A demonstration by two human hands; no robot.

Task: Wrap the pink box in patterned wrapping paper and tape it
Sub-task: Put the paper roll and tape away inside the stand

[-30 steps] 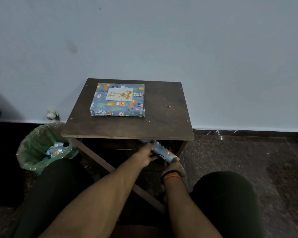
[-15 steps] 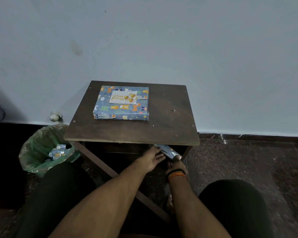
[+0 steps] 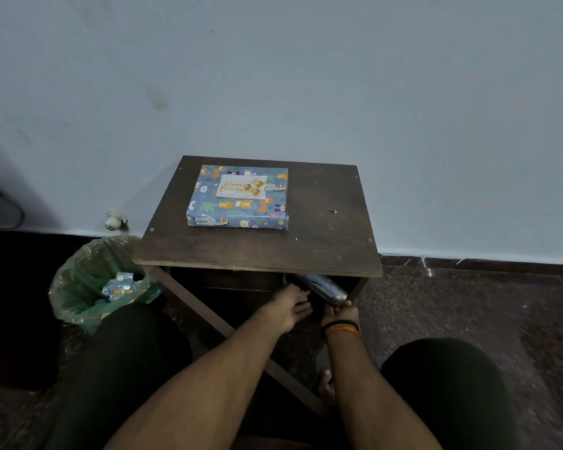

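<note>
under dark table (image 3: 257,251): left hand (image 3: 286,308) fingers straight, right hand (image 3: 338,315) perhaps gripping paper roll (image 3: 325,287)

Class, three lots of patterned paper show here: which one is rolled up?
The roll under the table edge by both hands; the wrapped box is flat, the bin scraps crumpled.

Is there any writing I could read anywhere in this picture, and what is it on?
"Happy Birthday": gold script on the white card on top of the wrapped box on the table.
Small dark print at the box's front left corner: too small to read.
Roll of paper under the table and scraps in the bin: only pattern, no legible words.
</note>
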